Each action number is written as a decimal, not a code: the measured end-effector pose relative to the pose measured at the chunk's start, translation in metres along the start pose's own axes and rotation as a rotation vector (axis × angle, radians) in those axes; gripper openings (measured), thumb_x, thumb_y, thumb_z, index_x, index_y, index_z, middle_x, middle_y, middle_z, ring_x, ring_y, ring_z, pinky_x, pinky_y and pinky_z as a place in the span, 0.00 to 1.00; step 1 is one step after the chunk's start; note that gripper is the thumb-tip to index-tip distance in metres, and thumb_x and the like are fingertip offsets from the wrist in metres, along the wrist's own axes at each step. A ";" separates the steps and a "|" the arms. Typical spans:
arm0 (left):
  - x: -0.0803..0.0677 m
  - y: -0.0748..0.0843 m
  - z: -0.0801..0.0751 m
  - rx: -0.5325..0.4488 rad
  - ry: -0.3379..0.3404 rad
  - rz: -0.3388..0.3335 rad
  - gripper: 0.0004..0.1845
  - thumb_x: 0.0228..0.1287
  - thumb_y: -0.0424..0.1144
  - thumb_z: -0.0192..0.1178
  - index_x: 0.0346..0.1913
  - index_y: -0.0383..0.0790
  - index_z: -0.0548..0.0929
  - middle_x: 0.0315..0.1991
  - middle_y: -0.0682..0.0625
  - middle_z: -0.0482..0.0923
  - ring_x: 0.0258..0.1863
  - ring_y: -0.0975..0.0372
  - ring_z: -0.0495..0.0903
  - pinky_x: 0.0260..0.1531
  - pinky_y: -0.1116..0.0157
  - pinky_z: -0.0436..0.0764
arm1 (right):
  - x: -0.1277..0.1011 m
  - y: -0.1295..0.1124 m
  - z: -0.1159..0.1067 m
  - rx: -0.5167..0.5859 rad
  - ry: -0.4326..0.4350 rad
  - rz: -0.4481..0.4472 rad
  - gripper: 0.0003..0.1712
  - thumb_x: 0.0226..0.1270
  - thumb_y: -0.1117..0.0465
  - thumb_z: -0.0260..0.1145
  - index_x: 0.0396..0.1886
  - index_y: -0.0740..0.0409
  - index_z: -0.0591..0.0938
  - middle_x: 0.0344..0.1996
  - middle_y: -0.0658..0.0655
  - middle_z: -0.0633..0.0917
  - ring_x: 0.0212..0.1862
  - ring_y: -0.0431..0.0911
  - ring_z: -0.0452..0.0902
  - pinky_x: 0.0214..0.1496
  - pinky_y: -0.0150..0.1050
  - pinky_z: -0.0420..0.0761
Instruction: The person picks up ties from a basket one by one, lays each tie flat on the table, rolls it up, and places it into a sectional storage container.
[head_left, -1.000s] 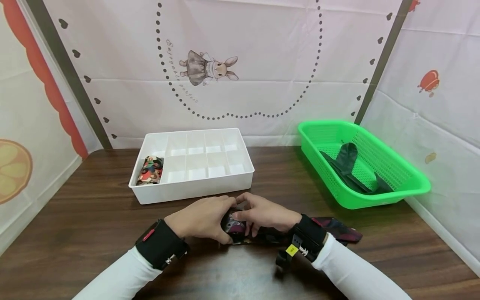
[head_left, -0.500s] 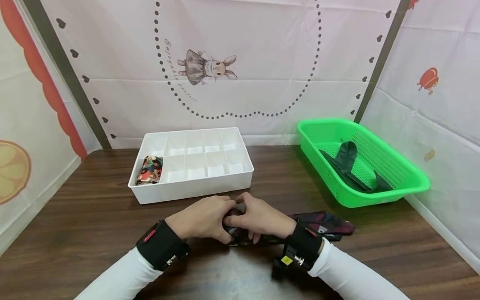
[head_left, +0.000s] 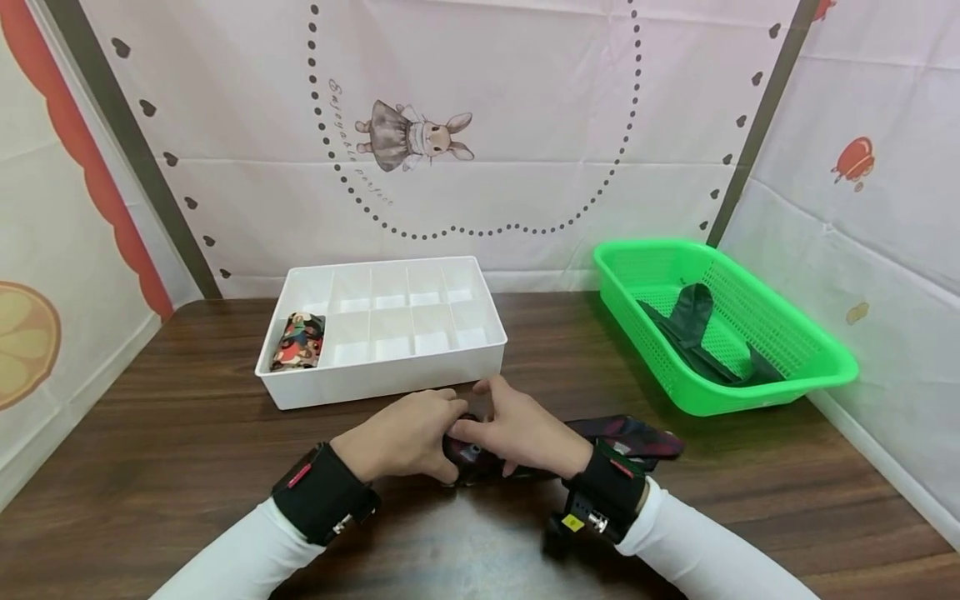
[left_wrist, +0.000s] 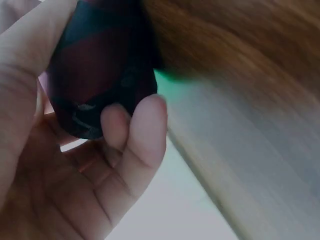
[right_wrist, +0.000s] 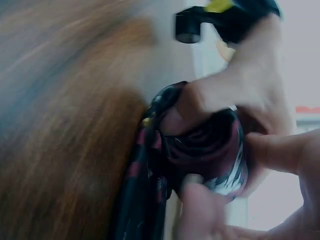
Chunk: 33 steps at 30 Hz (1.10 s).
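A dark necktie (head_left: 626,433) with maroon patches lies across the table, its left part wound into a roll. My left hand (head_left: 401,435) curls round the left side of that roll, thumb at the near side. From the right, my right hand (head_left: 525,427) pinches the roll with thumb and fingers. Up close in the right wrist view, the coiled necktie (right_wrist: 212,155) shows its spiral layers, with the flat tail running down from it. The left wrist view shows the necktie roll (left_wrist: 102,70) against the left fingers. Part of the roll is hidden under both hands.
Just beyond the hands stands a white divided box (head_left: 390,379). Its front left compartment holds a colourful patterned roll of cloth (head_left: 298,342). At the right, a green plastic basket (head_left: 780,404) contains dark neckties (head_left: 693,317). A printed curtain (head_left: 525,108) hangs behind the table.
The necktie's loose tail has slid left toward the hands as the roll winds up. The right fingers have shifted on the roll, while the left hand stays nearly in place.
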<state>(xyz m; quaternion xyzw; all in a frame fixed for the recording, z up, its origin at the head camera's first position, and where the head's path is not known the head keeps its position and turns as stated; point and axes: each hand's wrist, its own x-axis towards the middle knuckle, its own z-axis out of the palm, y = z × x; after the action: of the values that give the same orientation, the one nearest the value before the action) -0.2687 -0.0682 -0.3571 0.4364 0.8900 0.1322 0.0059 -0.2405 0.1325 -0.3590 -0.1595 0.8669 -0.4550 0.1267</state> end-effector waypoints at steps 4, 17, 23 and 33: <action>0.000 0.002 -0.003 0.006 -0.008 0.010 0.23 0.40 0.40 0.82 0.40 0.42 0.83 0.34 0.57 0.75 0.31 0.64 0.73 0.34 0.64 0.76 | -0.002 -0.004 0.005 -0.085 0.032 -0.023 0.41 0.69 0.45 0.72 0.72 0.62 0.67 0.24 0.53 0.81 0.17 0.48 0.77 0.22 0.44 0.79; -0.003 0.002 -0.007 0.004 -0.027 -0.063 0.33 0.45 0.53 0.84 0.51 0.44 0.80 0.40 0.58 0.78 0.36 0.63 0.78 0.37 0.59 0.80 | 0.009 0.015 -0.017 0.279 -0.207 0.071 0.30 0.78 0.57 0.67 0.71 0.65 0.70 0.44 0.64 0.82 0.32 0.50 0.82 0.33 0.48 0.88; -0.001 0.003 0.000 0.035 0.015 0.005 0.25 0.41 0.41 0.83 0.41 0.44 0.81 0.35 0.58 0.77 0.32 0.64 0.75 0.36 0.61 0.79 | 0.001 0.001 -0.004 -0.076 -0.017 -0.011 0.42 0.72 0.44 0.71 0.72 0.63 0.67 0.31 0.56 0.82 0.20 0.48 0.79 0.25 0.44 0.81; -0.003 0.003 -0.002 -0.010 0.017 -0.056 0.30 0.47 0.57 0.80 0.50 0.47 0.81 0.37 0.61 0.77 0.33 0.66 0.76 0.34 0.62 0.78 | 0.004 0.008 -0.020 0.095 -0.185 0.042 0.32 0.76 0.51 0.70 0.71 0.58 0.70 0.38 0.60 0.83 0.26 0.50 0.81 0.24 0.45 0.84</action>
<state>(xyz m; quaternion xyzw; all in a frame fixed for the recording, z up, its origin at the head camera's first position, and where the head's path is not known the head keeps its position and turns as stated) -0.2643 -0.0693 -0.3552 0.4102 0.9012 0.1401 0.0042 -0.2525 0.1501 -0.3546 -0.1766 0.8322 -0.4760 0.2230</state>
